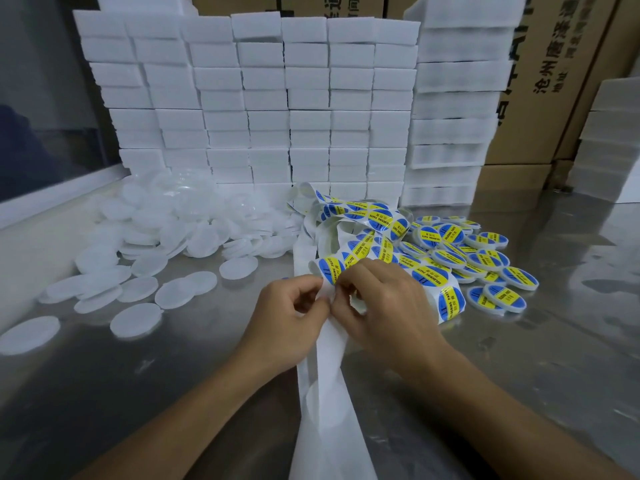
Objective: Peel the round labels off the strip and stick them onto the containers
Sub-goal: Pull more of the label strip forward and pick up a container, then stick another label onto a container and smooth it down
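1. Left hand (pixel 294 306): fingers curled, thumb and forefinger pinching the white backing strip (pixel 323 368) at its left edge, just below the nearest label.
2. Right hand (pixel 377 299): fingers curled over the strip, fingertips at the edge of a blue-and-yellow round label (pixel 330 270); it appears to pinch that label, though the contact itself is hidden behind the knuckles.
3. Strip: bare backing trails toward the camera between the forearms; the labelled part loops away in a loose tangle (pixel 360 220) behind the hands.
4. Labelled containers (pixel 485 261): shallow round pots heaped on the right of the steel table (pixel 554 341).
5. Unlabelled white containers (pixel 173 233): scattered and piled on the left.
6. Stacked white foam blocks (pixel 263 98) form a wall behind; cardboard cartons (pixel 540 81) at right rear.
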The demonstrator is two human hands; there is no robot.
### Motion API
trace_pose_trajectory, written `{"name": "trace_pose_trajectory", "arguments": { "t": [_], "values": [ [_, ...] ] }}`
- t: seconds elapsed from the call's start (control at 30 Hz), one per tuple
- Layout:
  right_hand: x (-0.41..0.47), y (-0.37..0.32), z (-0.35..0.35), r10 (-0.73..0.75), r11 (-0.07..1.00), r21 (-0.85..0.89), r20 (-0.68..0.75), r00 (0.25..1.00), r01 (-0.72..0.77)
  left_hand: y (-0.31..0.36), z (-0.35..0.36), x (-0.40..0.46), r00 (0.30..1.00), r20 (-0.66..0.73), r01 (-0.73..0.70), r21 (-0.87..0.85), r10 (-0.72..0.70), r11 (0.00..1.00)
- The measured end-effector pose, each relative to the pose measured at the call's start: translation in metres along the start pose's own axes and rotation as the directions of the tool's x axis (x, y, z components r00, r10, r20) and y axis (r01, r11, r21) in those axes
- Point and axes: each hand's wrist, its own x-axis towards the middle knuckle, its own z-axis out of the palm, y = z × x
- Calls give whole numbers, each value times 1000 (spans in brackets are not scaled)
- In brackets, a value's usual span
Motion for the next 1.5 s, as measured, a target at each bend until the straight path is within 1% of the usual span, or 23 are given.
{"name": "trace_pose_trajectory", "arguments": {
  "t": [0.07,0.13,0.2,0.3,0.43,0.5,0.53,0.6,0.63,0.67,0.7,0.73,0.77,0.83,0.87,0.9,0.97,1.03,1.13,1.27,1.33,1.43,1.5],
  "values": [
    [-1,0,0,118,987,107,21,993,-119,1,0,0,1000,-3,8,-10,-8,1000],
    [-1,4,1,265,938,214,59,962,-272,-1,-1,0,1000,-7,10,24,-10,1000],
    [-2,11,2,411,869,277,61,910,-411,-3,-2,-1,999,-19,30,24,-30,999],
    [-1,23,-1,594,743,342,57,802,-575,-7,-2,-1,998,-40,54,2,-54,999],
    [0,39,-7,731,589,426,82,677,-687,-18,-3,2,990,-125,70,47,-63,996],
    [1,41,-10,762,522,491,100,640,-698,-22,-5,5,980,-184,83,67,-70,994],
    [1,40,-10,765,498,520,114,634,-694,-25,-7,6,971,-229,92,91,-69,992],
    [2,37,-12,755,486,548,130,643,-681,-32,-17,10,953,-302,95,190,-34,977],
    [2,36,-12,747,495,546,130,652,-676,-37,-24,11,950,-313,85,285,9,955],
    [3,35,-12,737,511,536,128,664,-672,-41,-30,11,950,-308,82,404,51,911],
    [3,34,-11,727,531,520,127,675,-669,-46,-36,12,953,-294,101,526,69,845],
    [3,33,-12,717,548,506,125,685,-666,-51,-42,13,960,-277,147,628,43,764],
    [3,32,-12,710,560,499,123,693,-661,-55,-47,14,965,-262,208,706,-23,677],
    [3,32,-12,702,567,509,112,704,-647,-62,-56,15,949,-251,313,806,-189,503],
    [3,32,-12,700,568,519,105,707,-639,-64,-59,15,935,-253,341,833,-248,435],
    [3,32,-12,698,568,528,99,710,-632,-66,-62,15,921,-263,362,848,-286,387],
    [4,32,-13,691,571,540,90,717,-618,-67,-68,15,899,-290,397,856,-328,331],
    [4,32,-13,679,586,545,73,730,-599,-68,-72,15,877,-296,421,853,-379,309],
    [4,32,-13,673,589,558,60,737,-584,-69,-74,17,856,-280,438,840,-435,320],
    [3,33,-12,663,604,550,53,746,-577,-68,-76,18,892,-314,427,824,-327,374],
    [3,34,-12,657,617,539,49,752,-574,-66,-74,18,913,-303,395,822,-272,409],
    [3,35,-11,647,638,522,36,762,-566,-66,-73,18,945,-229,313,840,-232,444],
    [3,35,-10,656,617,547,41,754,-566,-67,-71,18,964,-179,253,838,-194,484]
  ]
}}
